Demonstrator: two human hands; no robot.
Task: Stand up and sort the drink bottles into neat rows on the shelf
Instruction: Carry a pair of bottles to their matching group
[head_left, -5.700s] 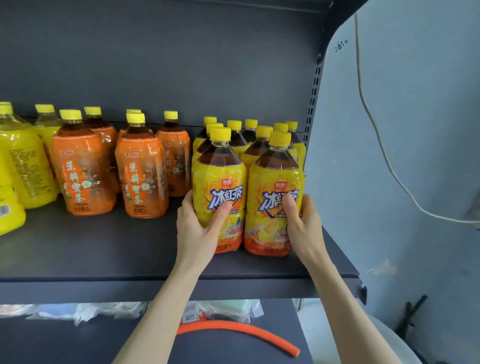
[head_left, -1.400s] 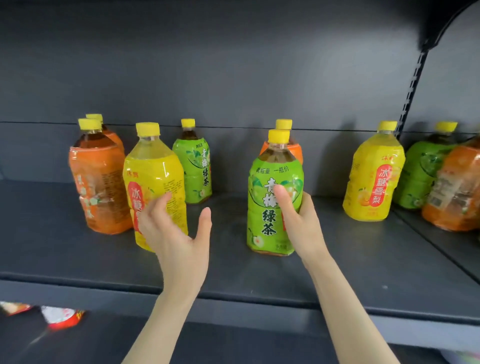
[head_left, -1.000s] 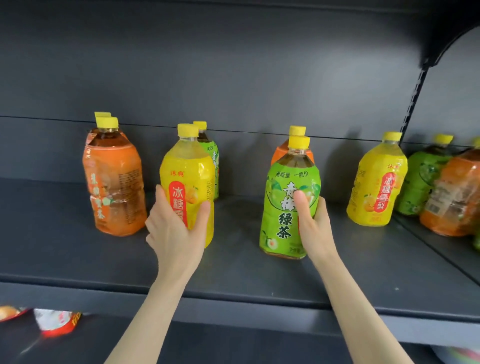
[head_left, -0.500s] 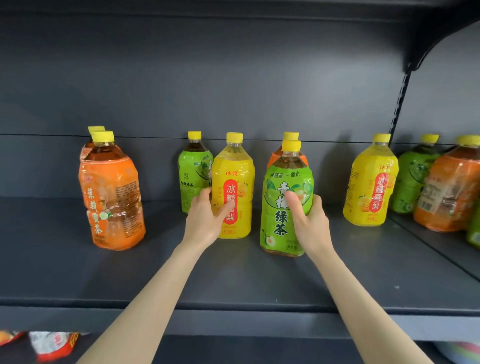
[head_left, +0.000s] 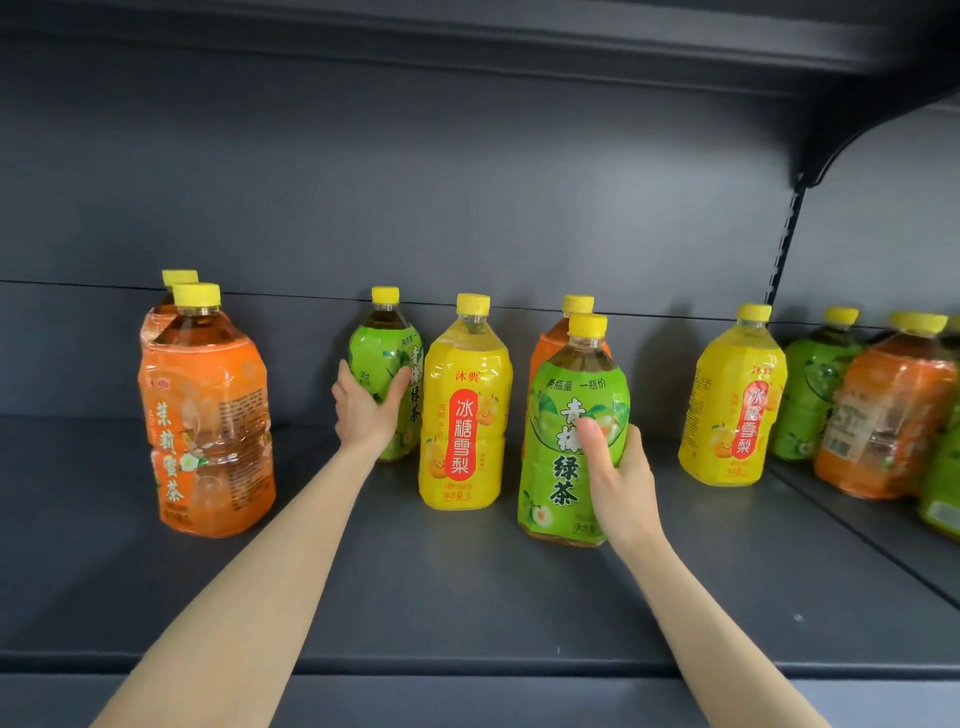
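A dark grey shelf (head_left: 467, 597) carries upright drink bottles with yellow caps. My right hand (head_left: 618, 478) grips a green tea bottle (head_left: 563, 431) near the middle front. An orange bottle (head_left: 553, 343) stands right behind it. My left hand (head_left: 366, 408) holds a second green bottle (head_left: 382, 358) further back. A yellow pear-drink bottle (head_left: 462, 410) stands free between the two green ones. At the left two orange bottles (head_left: 208, 415) stand one behind the other. Another yellow bottle (head_left: 732, 400) stands at the right.
On the adjoining shelf section at the far right stand a green bottle (head_left: 810, 395) and an orange bottle (head_left: 883, 415), with more cut off by the frame edge. An upright slotted post (head_left: 779, 249) divides the sections. The back panel rises close behind the bottles.
My left hand has let go of the yellow pear-drink bottle after moving it right, and now holds the green bottle behind it. My right hand has kept its grip on the front green bottle.
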